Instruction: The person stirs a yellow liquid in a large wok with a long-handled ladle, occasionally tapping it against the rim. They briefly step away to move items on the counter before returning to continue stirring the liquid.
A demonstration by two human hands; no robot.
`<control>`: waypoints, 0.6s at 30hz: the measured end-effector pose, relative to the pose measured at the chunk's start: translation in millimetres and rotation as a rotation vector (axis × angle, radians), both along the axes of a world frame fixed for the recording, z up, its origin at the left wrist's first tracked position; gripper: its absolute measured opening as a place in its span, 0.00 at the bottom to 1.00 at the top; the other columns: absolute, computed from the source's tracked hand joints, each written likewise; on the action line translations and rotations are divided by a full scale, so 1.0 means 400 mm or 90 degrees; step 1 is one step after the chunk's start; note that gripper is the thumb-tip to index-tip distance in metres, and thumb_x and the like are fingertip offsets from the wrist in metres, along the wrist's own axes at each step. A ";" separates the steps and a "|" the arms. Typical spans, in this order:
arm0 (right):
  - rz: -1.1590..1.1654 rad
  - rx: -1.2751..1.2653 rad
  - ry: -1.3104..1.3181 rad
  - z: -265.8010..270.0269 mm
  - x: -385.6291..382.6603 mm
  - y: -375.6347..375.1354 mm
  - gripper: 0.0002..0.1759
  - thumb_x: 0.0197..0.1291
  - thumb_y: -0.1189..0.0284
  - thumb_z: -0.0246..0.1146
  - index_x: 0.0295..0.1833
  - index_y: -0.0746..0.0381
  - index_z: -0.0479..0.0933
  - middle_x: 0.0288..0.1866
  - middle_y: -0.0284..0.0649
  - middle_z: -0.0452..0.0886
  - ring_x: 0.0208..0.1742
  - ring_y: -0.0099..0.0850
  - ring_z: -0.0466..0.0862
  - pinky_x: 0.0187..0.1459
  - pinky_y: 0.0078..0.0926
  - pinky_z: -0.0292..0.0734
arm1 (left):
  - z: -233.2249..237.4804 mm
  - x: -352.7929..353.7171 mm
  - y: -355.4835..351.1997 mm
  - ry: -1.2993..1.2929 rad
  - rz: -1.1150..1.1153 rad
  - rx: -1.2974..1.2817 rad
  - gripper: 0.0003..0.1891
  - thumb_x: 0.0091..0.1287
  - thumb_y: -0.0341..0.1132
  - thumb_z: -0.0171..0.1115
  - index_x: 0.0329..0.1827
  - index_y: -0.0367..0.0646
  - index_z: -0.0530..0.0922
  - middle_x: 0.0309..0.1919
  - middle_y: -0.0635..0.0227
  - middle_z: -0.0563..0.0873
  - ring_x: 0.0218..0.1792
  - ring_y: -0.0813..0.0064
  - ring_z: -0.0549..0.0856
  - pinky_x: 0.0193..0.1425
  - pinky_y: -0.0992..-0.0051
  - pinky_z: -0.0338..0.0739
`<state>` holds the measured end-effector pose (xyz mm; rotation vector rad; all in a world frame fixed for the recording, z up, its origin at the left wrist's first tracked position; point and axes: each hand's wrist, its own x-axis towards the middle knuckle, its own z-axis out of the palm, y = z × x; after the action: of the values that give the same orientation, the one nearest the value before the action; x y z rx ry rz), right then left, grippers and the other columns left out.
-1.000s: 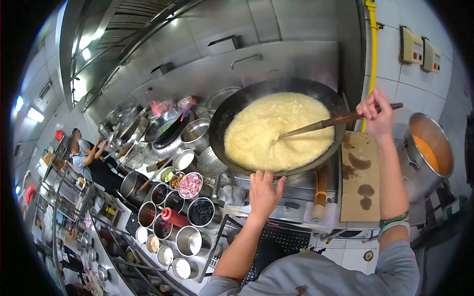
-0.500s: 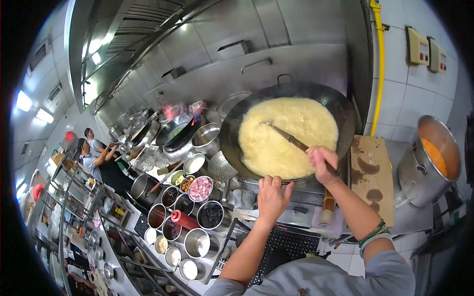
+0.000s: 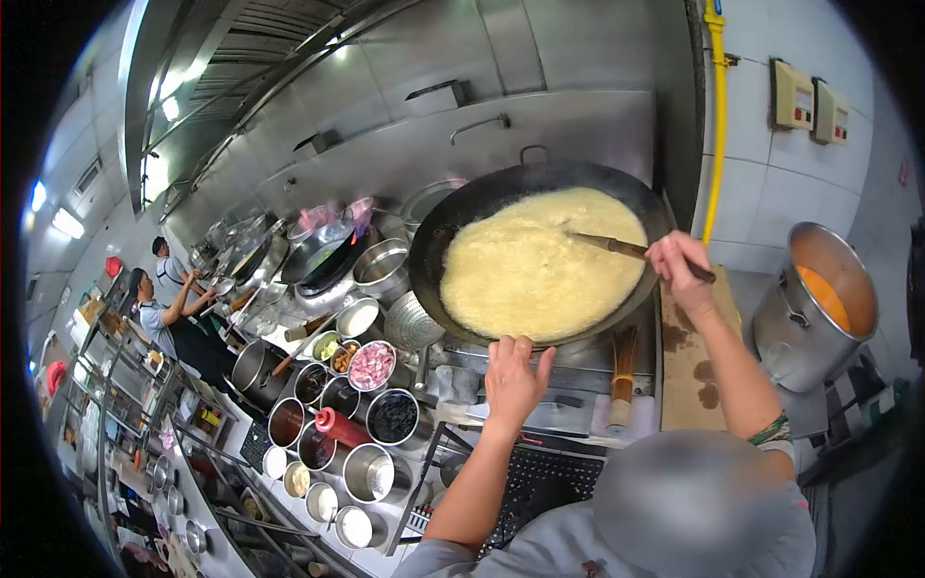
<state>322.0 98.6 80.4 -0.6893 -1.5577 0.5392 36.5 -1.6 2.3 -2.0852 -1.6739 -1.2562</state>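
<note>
Since half a second ago the right hand has swung from the near rim of the wok out to its right rim, and the wooden stirring tool it grips, which then pointed up into the middle, now lies almost level with its tip in the far right part of the yellow mixture. This reads as one stroke of a stir passing round the pan. The fingers are closed round the handle, whose end sticks out past the hand over the wooden board. The left hand has kept its place, flat with fingers spread on the front edge of the counter just below the wok's near rim, holding nothing. The mixture fills most of the wok and sits close to the rim on the right side, so there is little margin there. To the right, past the board, a metal pot of orange liquid stands apart from the hand. A bamboo brush lies between the hands. To the left, a strainer, seasoning bowls and a red squeeze bottle crowd the counter. Two co-workers stand far down the line.
</note>
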 end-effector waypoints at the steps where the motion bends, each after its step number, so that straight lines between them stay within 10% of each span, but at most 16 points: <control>1: 0.003 -0.012 0.000 0.033 0.024 -0.012 0.22 0.74 0.63 0.54 0.29 0.66 0.76 0.21 0.34 0.73 0.23 0.21 0.70 0.28 0.23 0.67 | -0.001 -0.001 0.000 0.001 -0.002 0.004 0.15 0.60 0.39 0.74 0.35 0.39 0.78 0.34 0.57 0.79 0.40 0.51 0.78 0.41 0.56 0.75; 17: 0.140 -0.116 0.081 0.466 0.329 -0.073 0.15 0.76 0.64 0.54 0.33 0.56 0.68 0.16 0.23 0.57 0.18 0.17 0.60 0.32 0.22 0.66 | -0.007 -0.006 0.011 -0.006 -0.017 0.026 0.16 0.62 0.41 0.72 0.35 0.38 0.76 0.36 0.53 0.77 0.40 0.49 0.77 0.44 0.56 0.73; 18: 0.152 -0.226 0.266 0.510 0.301 -0.110 0.17 0.77 0.63 0.52 0.31 0.56 0.68 0.16 0.26 0.57 0.18 0.20 0.61 0.32 0.24 0.65 | -0.011 -0.007 0.011 -0.016 -0.020 0.025 0.16 0.62 0.41 0.71 0.37 0.38 0.76 0.36 0.53 0.77 0.41 0.49 0.77 0.45 0.56 0.73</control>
<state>442.2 54.6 284.2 -0.6081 -1.1643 1.0837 33.7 2.9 -2.1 -2.0903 -1.6195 -1.3192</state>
